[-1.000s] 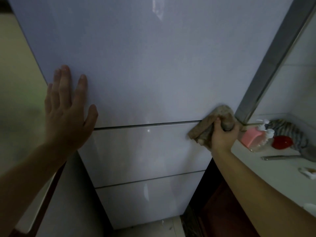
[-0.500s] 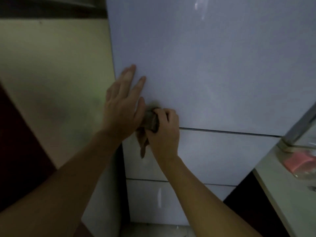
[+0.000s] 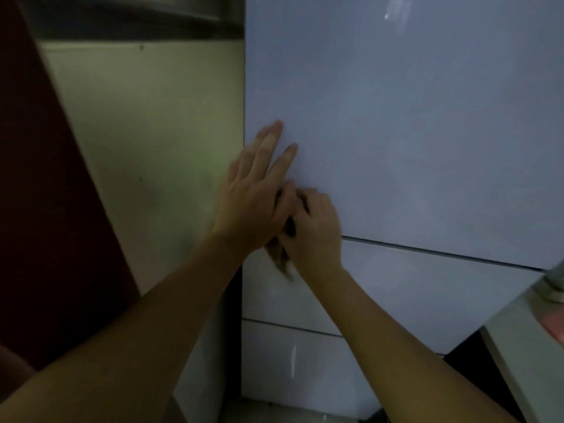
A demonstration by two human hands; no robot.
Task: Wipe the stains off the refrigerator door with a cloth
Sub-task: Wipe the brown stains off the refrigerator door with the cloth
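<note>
The pale grey refrigerator door [image 3: 412, 123] fills the right of the head view, with two drawer fronts below it. My left hand [image 3: 253, 196] lies flat on the door's lower left corner, fingers spread and pointing up. My right hand [image 3: 311, 230] is bunched around a brown cloth [image 3: 280, 261] right beside it, touching the left hand, at the seam between the door and the upper drawer. Most of the cloth is hidden by both hands; only a dark tail hangs below them. No stains show clearly in the dim light.
A cream wall [image 3: 152, 154] and a dark red panel [image 3: 39, 193] lie left of the refrigerator. At the right edge, a light countertop [image 3: 525, 355] with a pink object [image 3: 557, 329] and a metal post base [image 3: 554, 285] stick into view.
My right hand has swept the cloth from the door's right edge across to its lower left corner, against the left hand. The view has swung left; the left hand stays on the door.
</note>
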